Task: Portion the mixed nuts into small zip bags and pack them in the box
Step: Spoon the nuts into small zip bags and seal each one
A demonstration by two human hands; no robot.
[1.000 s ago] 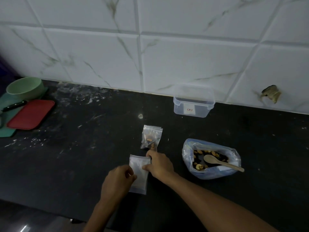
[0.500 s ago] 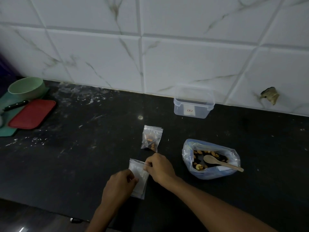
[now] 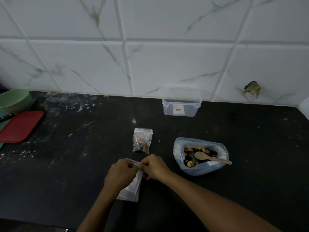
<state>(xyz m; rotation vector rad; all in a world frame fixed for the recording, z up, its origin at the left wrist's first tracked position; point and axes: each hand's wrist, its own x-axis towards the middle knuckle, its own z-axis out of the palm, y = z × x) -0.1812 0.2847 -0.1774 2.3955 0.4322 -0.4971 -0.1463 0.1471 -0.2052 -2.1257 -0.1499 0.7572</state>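
An empty small zip bag (image 3: pixel 133 187) is held just above the black counter near the front. My left hand (image 3: pixel 120 173) and my right hand (image 3: pixel 154 166) both pinch its top edge, fingertips close together. Behind them lies a filled small zip bag (image 3: pixel 142 139) with nuts inside. To the right sits a large open plastic bag of mixed nuts (image 3: pixel 199 156) with a wooden spoon (image 3: pixel 211 157) resting in it. A clear plastic box (image 3: pixel 181 104) stands open by the tiled wall.
At the far left are a green bowl (image 3: pixel 14 99), a red tray (image 3: pixel 20 126) and a knife handle (image 3: pixel 6 116) on a green mat. The counter's front edge runs just below my forearms. White smears mark the counter (image 3: pixel 66 148) at the left.
My two hands have come together at the top edge of the empty bag. The bag has turned and lifted slightly toward me.
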